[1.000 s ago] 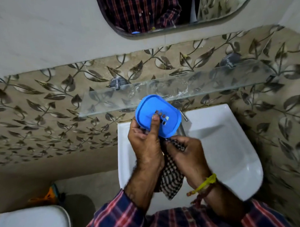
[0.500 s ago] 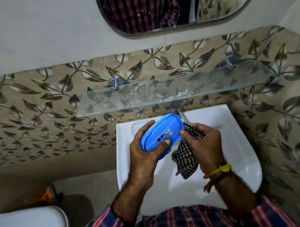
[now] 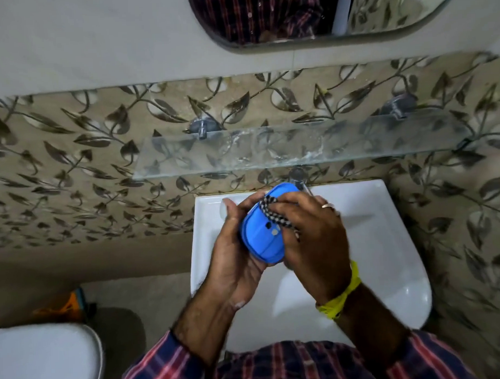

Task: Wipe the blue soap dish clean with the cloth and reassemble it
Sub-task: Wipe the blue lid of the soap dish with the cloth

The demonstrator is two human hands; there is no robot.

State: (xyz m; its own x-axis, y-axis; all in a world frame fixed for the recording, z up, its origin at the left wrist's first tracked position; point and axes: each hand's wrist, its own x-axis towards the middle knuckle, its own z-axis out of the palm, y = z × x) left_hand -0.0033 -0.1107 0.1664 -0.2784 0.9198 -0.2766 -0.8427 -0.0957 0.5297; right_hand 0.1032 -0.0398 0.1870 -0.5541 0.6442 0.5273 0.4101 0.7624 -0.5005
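Observation:
The blue soap dish [image 3: 260, 237] is an oval plastic piece with small drain holes, held over the white sink [image 3: 386, 241]. My left hand [image 3: 234, 246] cups it from the left and below, fingers curled round its edge. My right hand [image 3: 313, 238] lies over the dish's right side and presses a black-and-white checked cloth [image 3: 269, 210] against its surface. Only a strip of the cloth shows under the fingers. I see one blue piece; any second part is hidden or out of view.
A glass shelf [image 3: 298, 148] on metal brackets juts out just above the sink, with a chrome tap [image 3: 298, 177] beneath it. A mirror [image 3: 322, 14] hangs higher on the wall. A white toilet lid [image 3: 42, 358] sits at lower left, orange item [image 3: 68, 306] on the floor.
The dish came down from in front of the shelf to over the basin. My right hand brought the hanging cloth up and now presses it onto the dish.

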